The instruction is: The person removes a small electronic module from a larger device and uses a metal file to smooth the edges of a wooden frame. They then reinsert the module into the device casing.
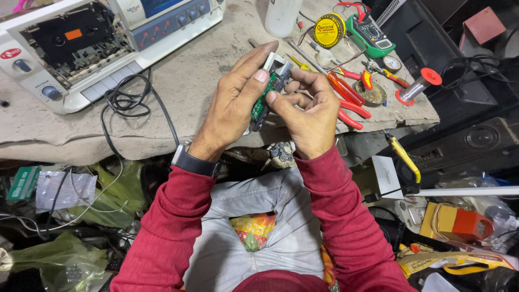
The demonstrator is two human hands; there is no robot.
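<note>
A grey, dusty counter (205,70) spans the upper part of the view, its front edge running above the person's lap. On its left end lies a large white cassette player (81,43) with its tape bay uncovered and its blue button row facing up. A black power cord (127,100) coils on the counter just beside the player and trails off the front edge. A black speaker box (476,140) sits low at the right, off the counter.

Both red-sleeved arms rise from the bottom of the view and meet over the counter's front edge. The left hand (232,105), with a dark wristwatch (194,161) on its wrist, pinches a small green circuit board (265,100) between thumb and extended fingers. The right hand (308,111) closes around the same board from the other side, fingers curled over its upper end, where a pale metal part is fixed. The board is held upright between the two hands, clear of the counter.

To the right of the hands lie a green multimeter (370,35), a white plastic bottle (281,16), a round yellow tin (328,31), red-handled pliers (351,113), a red-handled screwdriver (343,86) and a solder spool with red ends (419,85). A yellow-handled tool (404,157) hangs just off the counter's right edge.
</note>
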